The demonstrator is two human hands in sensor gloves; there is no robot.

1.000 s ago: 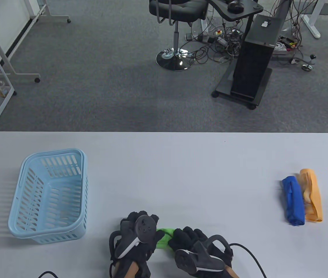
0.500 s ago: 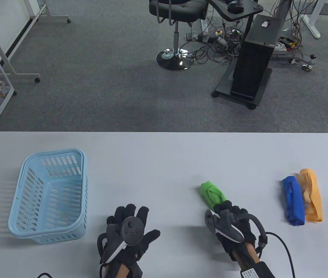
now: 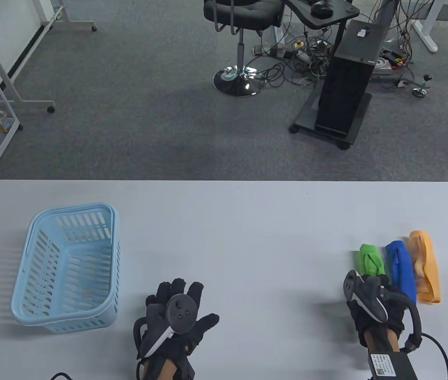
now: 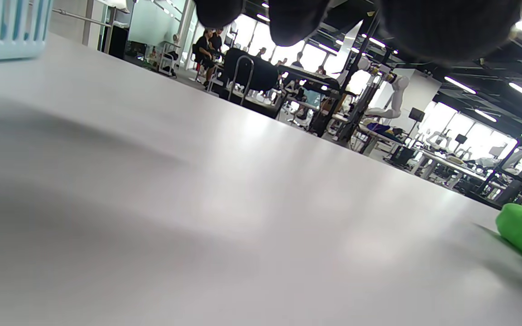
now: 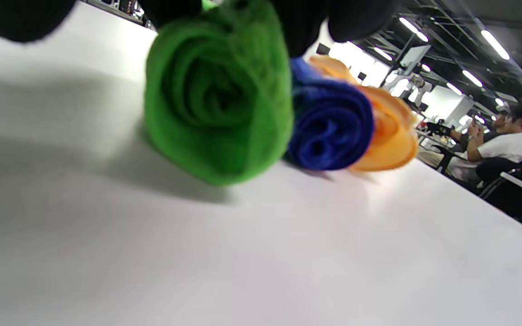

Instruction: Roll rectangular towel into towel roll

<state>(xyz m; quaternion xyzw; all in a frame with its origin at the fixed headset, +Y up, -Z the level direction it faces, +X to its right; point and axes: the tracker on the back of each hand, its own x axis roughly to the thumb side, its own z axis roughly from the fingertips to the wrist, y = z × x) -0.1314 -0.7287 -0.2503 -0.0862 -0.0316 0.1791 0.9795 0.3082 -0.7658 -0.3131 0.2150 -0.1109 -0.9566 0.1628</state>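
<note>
On the table (image 3: 224,221), the right hand (image 3: 374,308) at 4 o'clock holds the green towel roll (image 3: 370,259) just beside the blue roll (image 3: 401,273) and orange roll (image 3: 426,265). The left hand (image 3: 176,316) rests flat at 6 o'clock, fingers spread; a light-blue basket (image 3: 30,301) sits at 8 o'clock.

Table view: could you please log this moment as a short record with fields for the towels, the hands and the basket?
green towel roll: rolled, on the table, beside the blue towel roll
orange towel roll: right of the blue one
right hand: fingers curled over the green roll's near end
left hand: fingers spread, holding nothing
light blue basket: far left
</note>
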